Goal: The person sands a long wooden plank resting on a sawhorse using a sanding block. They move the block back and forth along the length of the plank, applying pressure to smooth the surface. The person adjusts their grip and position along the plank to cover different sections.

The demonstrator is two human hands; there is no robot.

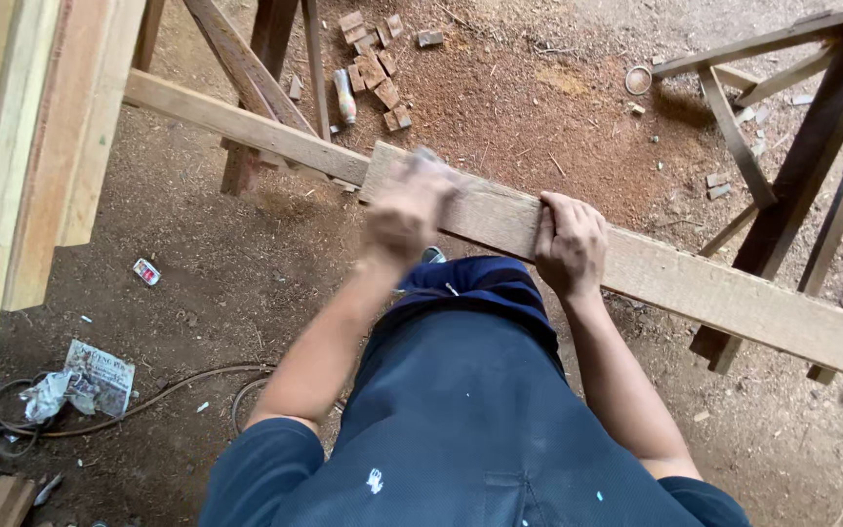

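- Looking straight down at my own hands over a long wooden plank [695, 283] that runs from the middle of the shot down toward the right edge, where it's cut off by the frame.
- My right hand [570, 244] is clamped over the plank's far edge, fingers curled over the top, thumb side toward me. That one's sharp and easy to read.
- My left hand [404, 210] is a blur. It sits on the plank near its left end, but I honestly can't tell if it's gripping something, pressing flat or just resting. There might be something under the palm, too smeared to say.
- The plank's left end lies across a thinner wooden rail [236, 125] that slants off to the upper left behind the stacked boards [41, 166], so its far end is hidden.
- My dark blue shirt [461, 420] blocks everything right below me, including whatever holds the plank up on my side.
- A wooden trestle [792, 146] on the right is only partly in frame, with the plank passing in front of its legs.
- On the dirt floor [539, 117]: a heap of small wood offcuts [375, 68] up top, a roll of tape [638, 80], and a crumpled newspaper [95, 381] with a cable [178, 385] looping by it at lower left.
- There's a small red and white packet [146, 271] too, too tiny to make out.
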